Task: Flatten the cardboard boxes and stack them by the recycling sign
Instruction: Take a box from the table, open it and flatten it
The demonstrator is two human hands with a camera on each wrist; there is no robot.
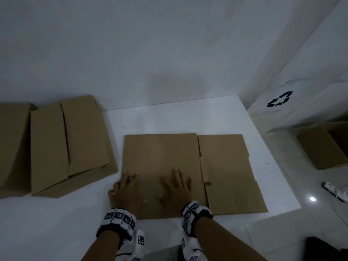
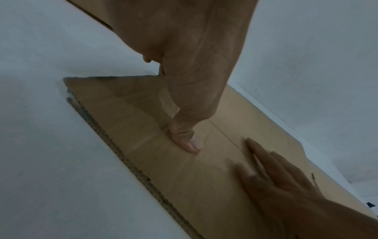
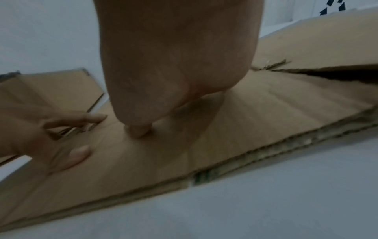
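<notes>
A flattened brown cardboard box (image 1: 226, 166) lies on the white table (image 1: 169, 119) in front of me. Both hands press flat on its near left part. My left hand (image 1: 125, 187) lies with fingers spread at the box's left edge, its thumb (image 2: 190, 142) pressed on the cardboard (image 2: 143, 153). My right hand (image 1: 177, 185) lies palm down beside it, fingers straight, on the cardboard (image 3: 266, 116). A black recycling sign (image 1: 280, 99) is on the white wall at the right.
Two unflattened cardboard boxes (image 1: 69, 146) (image 1: 13, 146) stand on the table at the left. Another open box (image 1: 325, 146) sits on the tiled floor at the right, below the sign. A white power strip (image 1: 335, 191) lies on the floor.
</notes>
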